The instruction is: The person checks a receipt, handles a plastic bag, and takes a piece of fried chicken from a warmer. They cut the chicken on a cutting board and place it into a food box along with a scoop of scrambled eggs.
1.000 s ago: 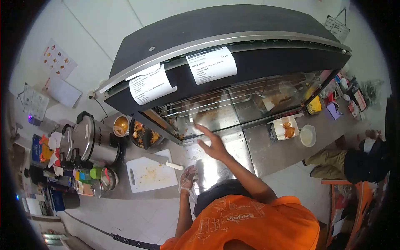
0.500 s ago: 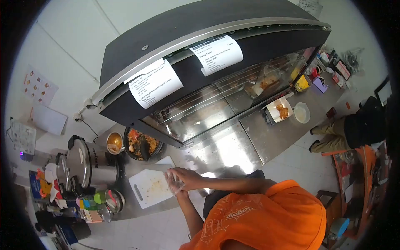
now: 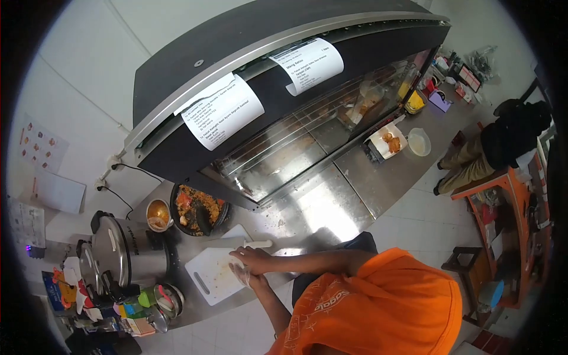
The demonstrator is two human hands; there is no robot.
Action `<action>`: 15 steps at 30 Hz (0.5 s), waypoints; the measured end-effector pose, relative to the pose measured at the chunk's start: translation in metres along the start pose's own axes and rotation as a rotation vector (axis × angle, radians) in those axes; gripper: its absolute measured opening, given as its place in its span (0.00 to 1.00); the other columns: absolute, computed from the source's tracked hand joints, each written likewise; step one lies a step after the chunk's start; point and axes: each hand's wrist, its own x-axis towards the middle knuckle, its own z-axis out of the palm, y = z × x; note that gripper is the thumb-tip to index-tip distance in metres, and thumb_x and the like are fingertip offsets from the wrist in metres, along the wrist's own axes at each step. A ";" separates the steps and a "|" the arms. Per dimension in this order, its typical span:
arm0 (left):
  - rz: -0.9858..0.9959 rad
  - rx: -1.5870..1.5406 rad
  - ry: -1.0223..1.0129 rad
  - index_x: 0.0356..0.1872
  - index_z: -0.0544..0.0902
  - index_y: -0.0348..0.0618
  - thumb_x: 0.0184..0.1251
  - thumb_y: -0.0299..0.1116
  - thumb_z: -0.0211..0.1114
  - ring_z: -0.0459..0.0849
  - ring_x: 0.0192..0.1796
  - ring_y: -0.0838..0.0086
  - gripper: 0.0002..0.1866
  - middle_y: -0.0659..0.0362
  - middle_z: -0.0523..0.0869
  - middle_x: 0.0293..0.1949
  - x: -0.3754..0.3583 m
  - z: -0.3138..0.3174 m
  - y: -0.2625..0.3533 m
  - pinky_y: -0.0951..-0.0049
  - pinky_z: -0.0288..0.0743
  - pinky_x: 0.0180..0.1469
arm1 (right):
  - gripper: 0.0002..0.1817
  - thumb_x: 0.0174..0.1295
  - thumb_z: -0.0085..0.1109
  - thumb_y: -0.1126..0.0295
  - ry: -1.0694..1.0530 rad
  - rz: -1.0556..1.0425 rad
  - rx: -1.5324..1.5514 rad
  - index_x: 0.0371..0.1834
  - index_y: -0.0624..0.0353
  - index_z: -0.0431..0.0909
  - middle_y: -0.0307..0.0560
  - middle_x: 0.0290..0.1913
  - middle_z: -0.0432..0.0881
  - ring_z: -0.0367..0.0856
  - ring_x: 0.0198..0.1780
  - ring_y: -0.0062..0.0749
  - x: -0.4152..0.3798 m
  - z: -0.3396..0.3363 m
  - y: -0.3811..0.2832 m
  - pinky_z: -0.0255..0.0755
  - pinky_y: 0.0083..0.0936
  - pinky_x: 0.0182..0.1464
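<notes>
My right hand (image 3: 253,260) is closed on a clear plastic glove (image 3: 239,272) at my left hand. My left hand (image 3: 258,280) sits just below it, its fingers largely hidden by the glove and my right hand. Both are over the near edge of a white cutting board (image 3: 207,275) with food crumbs on it. A knife with a white handle (image 3: 258,244) lies beside my right hand, its blade across the board's far edge. Beyond the board is a black stone mortar (image 3: 220,228) holding a red-orange crumbly mix and a dark pestle (image 3: 203,219).
A bowl of orange sauce (image 3: 158,214) and a large steel pressure cooker (image 3: 133,251) stand left. A glass display cabinet (image 3: 266,160) with paper receipts (image 3: 225,112) runs along the back. A food box (image 3: 387,142) and clear tub (image 3: 419,142) stand right. A person (image 3: 503,142) is farther off.
My hands have shifted slightly down and left, away from the knife, whose white handle now shows. The glove has moved lower with them. The view has tilted a little.
</notes>
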 end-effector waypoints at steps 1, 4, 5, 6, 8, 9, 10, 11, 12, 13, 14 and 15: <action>0.033 0.055 -0.044 0.77 0.49 0.42 0.79 0.39 0.46 0.64 0.73 0.51 0.31 0.45 0.59 0.74 -0.007 0.018 -0.003 0.51 0.60 0.74 | 0.46 0.49 0.68 0.72 0.006 0.001 -0.003 0.74 0.49 0.57 0.51 0.64 0.68 0.72 0.63 0.51 0.006 0.002 0.008 0.73 0.46 0.56; 0.105 0.184 -0.133 0.77 0.50 0.41 0.79 0.39 0.46 0.65 0.72 0.53 0.31 0.45 0.60 0.73 -0.015 0.029 -0.006 0.54 0.58 0.75 | 0.42 0.50 0.69 0.72 0.083 -0.008 -0.113 0.71 0.49 0.62 0.50 0.62 0.70 0.74 0.61 0.50 0.025 0.011 0.025 0.73 0.49 0.54; 0.064 0.348 -0.148 0.76 0.52 0.38 0.80 0.39 0.45 0.66 0.72 0.54 0.30 0.45 0.62 0.72 -0.012 0.021 -0.012 0.57 0.57 0.75 | 0.38 0.51 0.68 0.72 0.057 0.043 -0.108 0.69 0.48 0.64 0.50 0.62 0.70 0.74 0.61 0.50 0.028 0.001 0.029 0.73 0.50 0.53; 0.020 0.510 -0.159 0.75 0.53 0.34 0.80 0.38 0.44 0.67 0.71 0.55 0.29 0.46 0.64 0.71 -0.012 0.013 -0.019 0.60 0.56 0.76 | 0.35 0.53 0.67 0.71 0.027 0.096 -0.104 0.67 0.47 0.66 0.49 0.61 0.70 0.75 0.60 0.49 0.029 -0.006 0.031 0.73 0.51 0.52; 0.081 0.793 -0.009 0.75 0.53 0.31 0.79 0.34 0.47 0.59 0.77 0.55 0.30 0.40 0.60 0.75 -0.062 0.032 -0.020 0.62 0.54 0.75 | 0.31 0.54 0.66 0.70 0.109 0.126 -0.076 0.63 0.47 0.69 0.49 0.58 0.73 0.78 0.56 0.50 0.044 -0.009 0.052 0.74 0.50 0.51; 0.106 0.981 -0.262 0.76 0.50 0.31 0.77 0.32 0.50 0.56 0.78 0.55 0.32 0.39 0.57 0.76 -0.084 0.044 -0.011 0.61 0.52 0.76 | 0.30 0.52 0.66 0.69 0.182 0.175 -0.077 0.61 0.48 0.70 0.49 0.56 0.75 0.79 0.55 0.50 0.050 -0.018 0.066 0.75 0.49 0.50; 0.133 1.174 -0.524 0.77 0.48 0.31 0.75 0.29 0.53 0.52 0.79 0.55 0.35 0.38 0.54 0.77 -0.100 0.056 0.009 0.60 0.50 0.76 | 0.29 0.51 0.67 0.69 0.258 0.223 -0.065 0.59 0.49 0.71 0.49 0.55 0.77 0.80 0.54 0.51 0.056 -0.032 0.069 0.75 0.48 0.50; -0.035 0.671 -0.440 0.78 0.47 0.35 0.70 0.26 0.59 0.50 0.80 0.56 0.40 0.41 0.53 0.78 -0.086 0.054 -0.001 0.59 0.48 0.77 | 0.28 0.50 0.67 0.67 0.193 0.221 -0.095 0.57 0.51 0.71 0.50 0.53 0.78 0.81 0.54 0.51 0.057 -0.044 0.072 0.76 0.47 0.50; -0.077 0.655 -0.288 0.77 0.54 0.40 0.72 0.32 0.58 0.58 0.77 0.57 0.35 0.45 0.61 0.75 -0.059 0.054 -0.005 0.59 0.55 0.74 | 0.27 0.49 0.68 0.66 0.117 0.221 -0.124 0.55 0.52 0.71 0.50 0.51 0.79 0.81 0.53 0.51 0.044 -0.060 0.068 0.76 0.46 0.50; -0.231 0.672 -0.141 0.73 0.61 0.42 0.75 0.38 0.55 0.67 0.71 0.59 0.29 0.50 0.68 0.69 -0.020 0.045 -0.011 0.60 0.63 0.68 | 0.33 0.52 0.70 0.58 0.048 0.244 -0.116 0.61 0.53 0.70 0.53 0.53 0.80 0.80 0.56 0.50 0.032 -0.071 0.065 0.76 0.44 0.52; -0.168 0.640 -0.184 0.68 0.64 0.39 0.77 0.42 0.51 0.72 0.65 0.61 0.25 0.52 0.72 0.64 0.017 0.039 -0.020 0.58 0.68 0.64 | 0.33 0.52 0.70 0.58 0.050 0.245 -0.117 0.61 0.53 0.70 0.53 0.53 0.80 0.80 0.56 0.50 0.018 -0.072 0.073 0.76 0.44 0.52; -0.125 0.546 -0.032 0.69 0.64 0.33 0.75 0.39 0.54 0.73 0.66 0.60 0.28 0.49 0.73 0.66 0.047 0.040 -0.026 0.60 0.67 0.65 | 0.35 0.53 0.71 0.54 0.184 0.199 0.039 0.63 0.53 0.70 0.54 0.55 0.80 0.80 0.57 0.48 0.000 -0.069 0.086 0.76 0.42 0.54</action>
